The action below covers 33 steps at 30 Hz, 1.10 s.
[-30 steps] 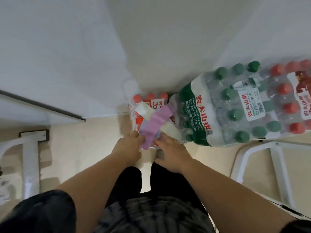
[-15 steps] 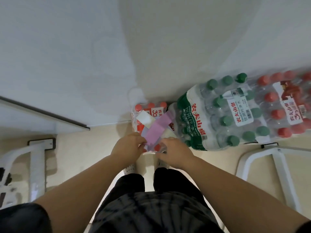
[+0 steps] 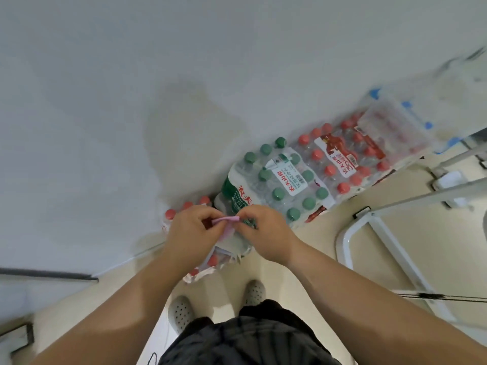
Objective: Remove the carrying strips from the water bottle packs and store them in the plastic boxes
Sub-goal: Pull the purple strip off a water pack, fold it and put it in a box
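head view only: both hands meet in the middle of the frame, above a red-capped pack [image 3: 181, 214] that stands on the floor against the wall. left hand [image 3: 191, 234] and right hand [image 3: 263, 233] each pinch one end of a pink carrying strip [image 3: 226, 219], fingers closed on it, so the strip spans the small gap between them and looks lifted clear of the pack rather than lying flat on it, though a pale band of wrap or tape below the hands hides just where it ends. by my reading this strip is mostly or wholly peeled off and is being gathered or folded for storing. beside this pack lies a green-capped pack [image 3: 279, 188], touching it, and past that a second red-capped pack [image 3: 347, 159], further along the wall; each shows a printed label band on top, and i cannot tell whether those are strips left to remove. a clear plastic box [image 3: 395, 119] with blue clips sits at the far end of the row, well apart from the hands, blurred, its contents unreadable. so storing is not yet done for this strip, and the other packs probably wait their turn.
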Motion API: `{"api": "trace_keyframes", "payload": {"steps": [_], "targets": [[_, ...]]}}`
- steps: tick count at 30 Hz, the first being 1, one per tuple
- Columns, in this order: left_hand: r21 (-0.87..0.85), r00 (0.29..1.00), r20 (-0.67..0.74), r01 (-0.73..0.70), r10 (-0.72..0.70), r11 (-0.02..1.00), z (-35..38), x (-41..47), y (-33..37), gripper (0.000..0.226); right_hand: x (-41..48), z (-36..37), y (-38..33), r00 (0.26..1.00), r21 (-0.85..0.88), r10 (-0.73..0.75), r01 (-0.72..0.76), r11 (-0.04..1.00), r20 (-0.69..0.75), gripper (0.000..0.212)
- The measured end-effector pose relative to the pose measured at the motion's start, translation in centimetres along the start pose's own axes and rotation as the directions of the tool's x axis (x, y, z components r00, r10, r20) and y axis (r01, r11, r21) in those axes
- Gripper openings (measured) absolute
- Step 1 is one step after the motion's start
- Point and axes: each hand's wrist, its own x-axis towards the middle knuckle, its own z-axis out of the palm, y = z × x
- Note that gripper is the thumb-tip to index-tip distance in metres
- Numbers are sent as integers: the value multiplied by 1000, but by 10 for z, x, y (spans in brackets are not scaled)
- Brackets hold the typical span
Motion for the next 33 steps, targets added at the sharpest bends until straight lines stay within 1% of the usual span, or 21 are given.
{"api": "trace_keyframes", "payload": {"steps": [1, 4, 6, 8, 10, 12, 15, 17, 19, 22, 25, 28, 30, 33], "targets": [[-58, 1000, 11, 22, -21, 998, 1, 1, 9, 2, -4, -9, 0, 1000, 39, 26, -26, 999, -9, 11], [-167, 999, 44, 23, -16, 986, 9, -1, 32, 5, -18, -32, -1, 998, 215, 56, -57, 975, 11, 12], [-210, 999, 51, 27, -16, 977, 16, -3, 46, 14, -28, -48, 3, 998, 317, 53, -65, 946, 47, 15], [-260, 997, 68, 50, -34, 964, 28, -7, 58, 17, -35, -64, 14, 995, 331, 51, -76, 940, 83, 17], [-312, 994, 85, 87, -63, 946, 45, -9, 68, 14, -40, -80, 31, 991, 286, 50, -85, 954, 127, 20], [-341, 991, 88, 127, -103, 932, 67, -10, 79, 13, -45, -95, 52, 985, 277, 55, -100, 956, 166, 21], [-357, 979, 52, 204, -199, 912, 103, -11, 99, 13, -54, -117, 86, 982, 379, 37, -107, 919, 188, 15], [-403, 971, 10, 223, -240, 888, 125, -16, 117, 11, -58, -133, 106, 979, 454, -5, -90, 887, 203, 11], [-432, 963, -29, 229, -267, 872, 143, -19, 134, 11, -59, -150, 122, 974, 481, -57, -57, 875, 219, 6], [-441, 953, -102, 213, -285, 872, 161, -15, 152, 11, -54, -170, 136, 970, 459, -115, 5, 889, 212, 19], [-416, 949, -146, 196, -278, 888, 166, -7, 161, 10, -42, -179, 139, 975, 379, -150, 78, 922, 166, 20], [-381, 932, -187, 221, -310, 898, 166, 7, 161, 11, -19, -178, 136, 978, 285, -167, 126, 950, 123, 24], [-366, 912, -215, 256, -349, 895, 165, 23, 154, 12, 0, -173, 137, 979, 271, -160, 121, 955, 125, 22], [-300, 903, -218, 299, -370, 906, 163, 52, 141, 15, 29, -163, 139, 983, 260, -107, 65, 963, 150, 22]]}}
